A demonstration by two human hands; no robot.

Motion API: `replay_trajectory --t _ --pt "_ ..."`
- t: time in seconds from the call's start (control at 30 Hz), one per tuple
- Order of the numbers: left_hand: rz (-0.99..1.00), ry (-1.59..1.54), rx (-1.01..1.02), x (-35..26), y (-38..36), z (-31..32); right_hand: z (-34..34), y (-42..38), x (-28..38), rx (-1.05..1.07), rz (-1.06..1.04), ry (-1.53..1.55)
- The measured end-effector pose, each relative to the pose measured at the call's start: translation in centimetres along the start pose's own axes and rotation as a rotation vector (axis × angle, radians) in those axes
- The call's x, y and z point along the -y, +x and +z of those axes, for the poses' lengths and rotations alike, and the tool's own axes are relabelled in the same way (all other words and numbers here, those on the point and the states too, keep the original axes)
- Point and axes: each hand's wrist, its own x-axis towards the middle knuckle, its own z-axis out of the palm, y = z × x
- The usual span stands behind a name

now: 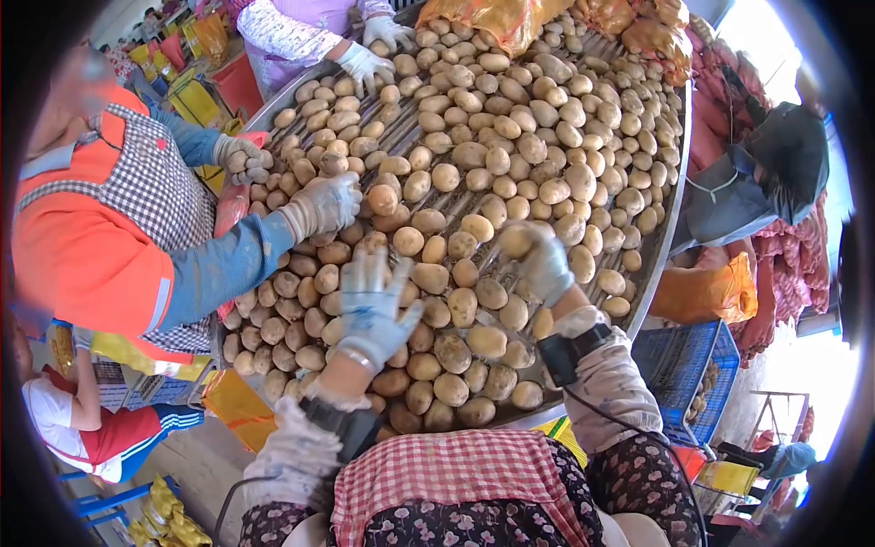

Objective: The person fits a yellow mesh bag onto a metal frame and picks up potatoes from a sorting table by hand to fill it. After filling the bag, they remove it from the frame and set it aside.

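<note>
Many potatoes [486, 341] cover a slatted metal sorting table [658, 264] in front of me. My left hand [372, 305], in a pale glove with blue marks, lies palm down on the potatoes with its fingers spread. Slightly blurred, my right hand [544, 264] is above the right part of the pile. Its gloved fingers are curled round a potato [516, 241]. Black bands with cables sit on both of my wrists.
At the left, a co-worker's gloved hand [324, 208] reaches among the potatoes; another co-worker's hand [366, 66] works at the far side. Orange mesh sacks [497, 20] lie at the far end. A blue crate [685, 374] stands right of the table.
</note>
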Motion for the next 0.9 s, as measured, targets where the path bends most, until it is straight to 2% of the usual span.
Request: replay_trajectory --t 0.03,0.07,0.13,0.17,0.2,0.23,0.27,0.33,0.37,0.4,0.47,0.5,0.53,0.6,0.63,0.67,0.73,0.77,0.8,0.87,0.9 --pt "0.025 -0.041 0.148 -1.1 0.4 1.6 0.0 0.3 1.2 -0.092 0.065 0.299" --pt "0.055 -0.082 0.293 -2.0 1.1 2.6 0.3 0.4 3.1 -0.028 0.042 0.385" --pt "0.177 -0.209 0.281 -4.2 0.1 2.0 -1.6 2.4 5.2 -0.244 -0.001 0.153" --pt "0.235 -0.223 0.263 -4.3 0.5 1.0 -1.4 3.4 6.0 -0.245 -0.003 0.152" --pt "0.234 -0.223 0.267 -3.7 1.2 1.3 -1.2 4.4 6.6 -0.285 -0.148 -0.37" --pt "0.212 -0.471 0.458 -2.7 2.2 1.6 -1.0 5.0 6.8 -0.31 -0.288 -0.891" --pt "0.183 -0.716 0.65 -2.0 3.3 1.8 -1.0 5.7 6.5 -0.309 -0.282 -0.884" --pt "0.234 -0.596 0.223 -1.7 6.2 2.4 -0.7 7.2 6.2 -0.226 -0.443 -1.807" --pt "0.204 -0.427 0.144 -1.6 8.3 2.1 0.6 7.8 5.8 -0.378 -0.287 -1.9" --pt "0.172 -0.26 0.069 -1.8 9.7 1.8 1.0 8.7 6.3 -0.368 -0.285 -1.897" --pt "0.207 -0.154 0.082 -2.0 8.3 5.1 2.2 10.5 7.9 -0.206 0.08 -2.026" --pt "0.246 -0.045 0.085 -2.1 8.2 5.1 3.2 10.3 9.0 -0.174 0.161 -2.023" --pt "0.194 -0.072 0.225 -2.5 7.2 4.8 4.0 10.1 9.8 -0.139 0.189 -2.063" --pt "0.383 -0.221 0.309 -2.1 5.8 2.7 4.3 10.9 10.3 -0.006 0.267 -2.15" --pt "0.412 -0.369 0.341 -2.0 5.3 2.0 3.9 11.1 9.6 0.004 0.275 -2.146" --pt "0.409 -0.37 0.344 -1.3 5.5 1.5 3.4 11.6 8.8 0.035 0.206 -2.169" --pt "0.23 -0.494 0.43 0.9 7.6 0.6 3.1 11.9 8.3 0.073 0.121 -2.196" --pt "0.223 -0.39 0.028 2.1 8.8 -0.2 3.0 11.4 7.9 0.043 0.125 -2.127" --pt "0.047 -0.221 -0.197 4.1 9.6 1.5 3.3 10.7 7.3 0.016 0.127 -2.057" --pt "-0.11 0.023 -0.162 5.8 8.6 4.7 4.1 8.2 7.6 0.054 0.194 -1.944" --pt "-0.033 -0.025 -0.065 5.1 7.5 4.6 2.1 8.2 5.8 0.027 0.083 -1.955"
